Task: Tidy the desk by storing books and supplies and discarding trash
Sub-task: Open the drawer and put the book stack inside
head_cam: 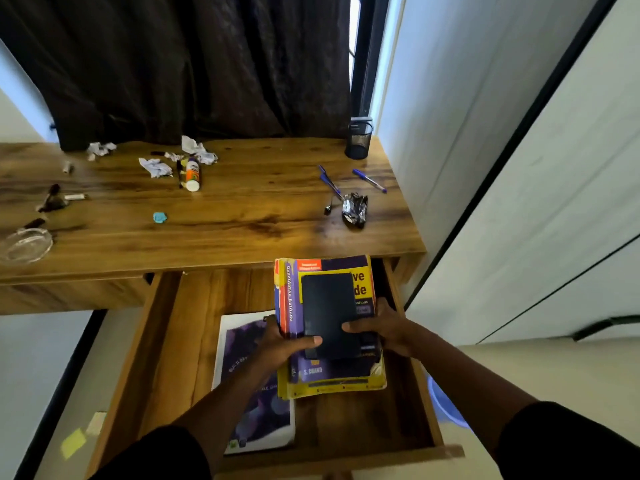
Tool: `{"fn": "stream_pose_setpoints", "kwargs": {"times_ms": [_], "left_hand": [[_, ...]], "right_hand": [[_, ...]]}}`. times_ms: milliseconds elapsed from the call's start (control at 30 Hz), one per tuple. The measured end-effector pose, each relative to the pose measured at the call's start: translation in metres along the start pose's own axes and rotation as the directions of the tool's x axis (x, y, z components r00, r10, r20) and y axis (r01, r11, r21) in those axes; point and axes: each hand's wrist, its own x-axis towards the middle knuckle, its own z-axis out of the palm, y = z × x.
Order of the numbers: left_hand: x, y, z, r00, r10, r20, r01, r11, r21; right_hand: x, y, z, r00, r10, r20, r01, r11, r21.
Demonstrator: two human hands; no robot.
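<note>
The tabletop (242, 216) fills the far half of the view, a wood-grain slab with clutter scattered across it. Below its near right edge an open drawer (166, 341) is pulled toward the person, and a white-bordered purple book (256, 417) lies flat on its floor at the left.

Over the drawer's right half both hands carry a stack. The bulk of it is a thick yellow-and-purple textbook (332, 375), soft-covered, with curled, worn corners at its near edge. It looks heavy and a little floppy, so support from beneath at both long sides, as now, seems the right hold; a one-sided grip would likely let it sag. On top rests a small black notebook (327, 313), matte and stiff-looking, light, and free to slide off the glossy cover if the stack tilts. The left hand (280, 344) grasps the stack's left edge with its thumb pressed onto the notebook; the right hand (384, 327) clasps the right edge, thumb also pinning the notebook.

Far back on the tabletop stands a black mesh pen holder (358, 140). Crumpled paper balls (156, 167) lie at far left, beside a glue bottle (192, 174) on its side. Blue pens (369, 180) and a crushed foil wrapper (354, 209) sit at right, all light pickings. A small blue blob (159, 217) lies mid-table.
</note>
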Motion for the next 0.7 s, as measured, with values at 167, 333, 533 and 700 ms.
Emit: {"fn": "stream_pose_setpoints", "kwargs": {"times_ms": [167,333,533,700], "left_hand": [[-0.003,-0.020,0.019,0.997,-0.063,0.043,0.062,0.998,0.018],[-0.014,-0.037,0.029,0.981,-0.158,0.117,0.163,0.986,-0.034],[-0.019,-0.029,0.032,0.962,-0.221,0.157,0.223,0.975,0.006],[-0.009,-0.001,0.020,0.866,-0.458,0.201,0.412,0.881,0.235]], "right_hand": [[-0.047,0.011,0.007,1.000,0.021,0.019,-0.022,0.998,0.064],[-0.064,0.032,0.018,0.995,0.099,0.024,-0.101,0.986,0.132],[-0.069,0.024,0.018,0.978,0.202,0.047,-0.206,0.973,0.105],[-0.052,0.011,0.016,0.947,0.321,0.001,-0.320,0.945,-0.068]]}}
